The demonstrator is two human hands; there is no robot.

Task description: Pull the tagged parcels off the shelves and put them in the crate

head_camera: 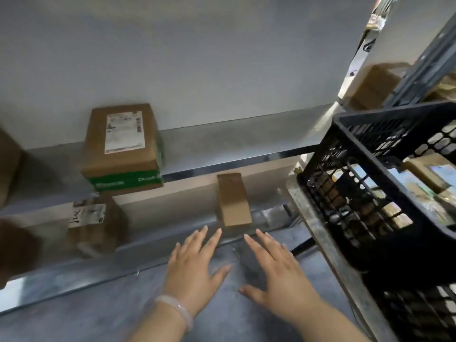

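Observation:
A small plain brown parcel [233,201] stands at the front of the lower shelf [172,239]. Just below it, my left hand [195,270] and my right hand [276,272] are stretched out with fingers straight and spread, holding nothing and short of the parcel. A bigger brown box with a white label and green band [122,146] sits on the upper shelf [222,146]. A labelled brown parcel [95,224] lies on the lower shelf at left, blurred. The black plastic crate [385,183] stands at right with several parcels inside.
More brown boxes sit at the far left edge [8,164] and on another rack at upper right [375,85]. A grey metal rack post [325,253] runs diagonally beside the crate. The floor below my hands is grey.

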